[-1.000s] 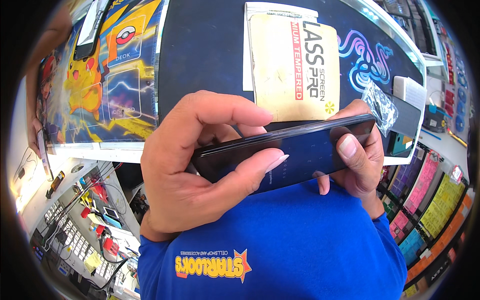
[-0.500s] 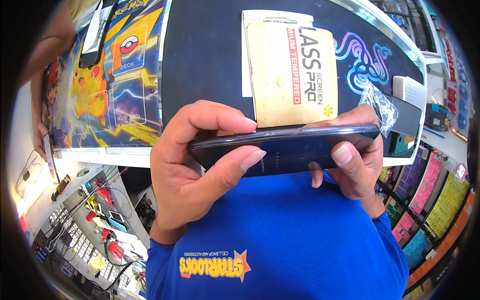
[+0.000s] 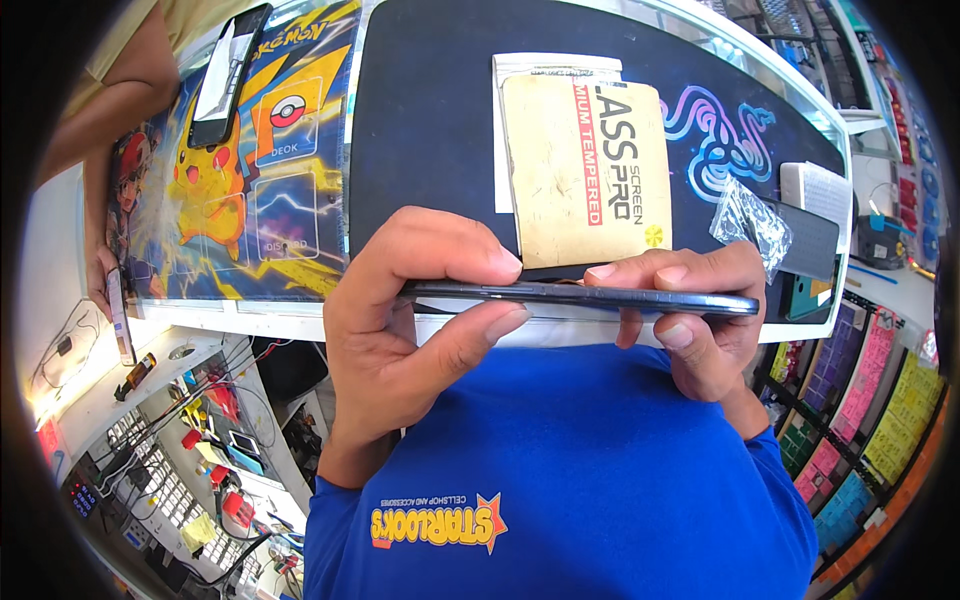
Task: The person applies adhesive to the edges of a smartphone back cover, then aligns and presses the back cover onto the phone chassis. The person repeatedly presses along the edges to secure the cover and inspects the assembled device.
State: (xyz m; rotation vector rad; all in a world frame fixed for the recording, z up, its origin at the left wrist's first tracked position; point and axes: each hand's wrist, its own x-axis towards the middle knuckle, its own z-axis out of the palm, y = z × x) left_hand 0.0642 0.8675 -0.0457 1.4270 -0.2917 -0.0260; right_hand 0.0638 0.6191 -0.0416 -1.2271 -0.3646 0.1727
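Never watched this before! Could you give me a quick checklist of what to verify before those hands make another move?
1. Right hand gripping the dark phone: ok.
2. Left hand at the phone's left end: ok.
3. Left thumb pressing the phone: cannot tell.
4. Screen readable from this view: not ok; the phone is seen edge-on.
5. Yellow packet lying over the black mat: ok.
6. Other person's hand apart from this phone: ok.
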